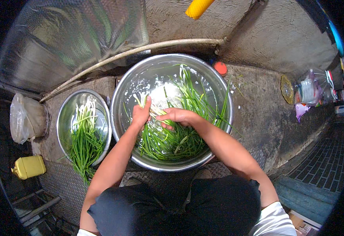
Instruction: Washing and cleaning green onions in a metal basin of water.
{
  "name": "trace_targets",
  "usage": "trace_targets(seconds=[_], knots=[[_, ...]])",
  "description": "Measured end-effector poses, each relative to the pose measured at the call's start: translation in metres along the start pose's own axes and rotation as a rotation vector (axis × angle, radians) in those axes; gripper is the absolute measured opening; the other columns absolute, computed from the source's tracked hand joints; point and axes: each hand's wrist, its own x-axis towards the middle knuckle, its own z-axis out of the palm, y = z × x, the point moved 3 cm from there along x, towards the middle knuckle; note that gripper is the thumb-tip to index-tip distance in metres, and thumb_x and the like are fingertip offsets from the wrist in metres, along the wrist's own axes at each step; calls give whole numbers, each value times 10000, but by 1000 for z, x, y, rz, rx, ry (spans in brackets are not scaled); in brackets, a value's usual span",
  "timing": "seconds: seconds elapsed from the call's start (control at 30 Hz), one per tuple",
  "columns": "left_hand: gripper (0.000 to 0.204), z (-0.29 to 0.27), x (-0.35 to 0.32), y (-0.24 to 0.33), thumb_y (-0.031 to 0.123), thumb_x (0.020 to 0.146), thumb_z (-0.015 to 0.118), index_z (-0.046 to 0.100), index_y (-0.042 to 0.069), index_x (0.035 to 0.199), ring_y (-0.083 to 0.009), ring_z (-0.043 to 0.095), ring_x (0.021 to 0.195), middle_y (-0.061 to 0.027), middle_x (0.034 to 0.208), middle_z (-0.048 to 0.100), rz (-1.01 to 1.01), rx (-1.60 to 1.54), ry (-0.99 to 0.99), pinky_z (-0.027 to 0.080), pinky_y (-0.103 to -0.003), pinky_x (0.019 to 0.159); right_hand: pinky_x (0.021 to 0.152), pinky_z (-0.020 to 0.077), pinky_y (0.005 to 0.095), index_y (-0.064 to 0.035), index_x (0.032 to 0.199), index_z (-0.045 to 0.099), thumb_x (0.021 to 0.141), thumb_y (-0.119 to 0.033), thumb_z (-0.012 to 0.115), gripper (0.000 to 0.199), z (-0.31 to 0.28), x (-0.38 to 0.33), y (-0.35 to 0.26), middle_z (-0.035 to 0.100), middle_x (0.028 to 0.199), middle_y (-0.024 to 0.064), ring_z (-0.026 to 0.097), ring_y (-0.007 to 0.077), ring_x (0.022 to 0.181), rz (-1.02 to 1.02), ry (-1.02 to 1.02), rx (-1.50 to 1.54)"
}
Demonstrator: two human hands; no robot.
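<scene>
A large steel basin [117, 84] of water stands in front of me, with a mass of green onions [172, 143] floating in it. My left hand [141, 114] is closed round a bunch of them, white root ends poking up past the thumb. Close beside it, my right hand [177, 116] has its fingers curled over the pale stalks, partly hiding them. More long green leaves spread along the basin's right side. At the left, a smaller steel bowl [63, 112] holds another bundle of green onions [87, 135], white ends away from me, leaves hanging over the near rim.
A plastic-covered bucket [29, 118] and a yellow jerrycan [29, 167] stand at the left. Behind the basin are a pale pipe [172, 42] and a red round object [220, 68]. Plastic bags and containers [309, 92] sit at the right by a ledge.
</scene>
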Motion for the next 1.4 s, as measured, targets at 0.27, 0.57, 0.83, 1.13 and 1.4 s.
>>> trace_targets(seconds=[0.27,0.57,0.83,1.13,1.4], knots=[[405,7,10,-4,434,863,672,582,47,781,-88,404,414,10,599,514,94,-233,186,323,-250,372,649,481,397,15,992,627,904,-311,603,338,-69,22,34,654,781,90,587,229,658,-415,1025,-714],[293,6,3,-6,301,833,735,625,37,897,-63,422,507,19,665,522,-124,-368,-198,297,-208,429,693,460,315,0,1096,613,917,-280,583,334,-36,16,6,637,877,68,569,176,765,-357,591,-307],[292,11,-1,-3,302,844,722,633,34,920,-50,410,500,18,662,546,-143,-240,-147,285,-190,430,648,445,283,-61,1138,547,967,-287,543,283,-31,15,-3,569,794,11,518,110,715,-371,466,15],[270,14,-5,4,294,860,703,619,39,836,-41,370,466,24,613,514,-77,-258,-288,265,-193,413,500,441,269,-90,1119,535,952,-300,564,269,-14,9,-4,543,756,21,519,122,621,-204,192,46],[319,4,8,-13,335,801,764,613,54,787,-83,415,434,7,583,524,-107,-150,-127,316,-244,396,562,452,262,-62,1052,566,892,-201,659,231,-16,10,-1,633,840,59,581,133,686,-128,185,13]])
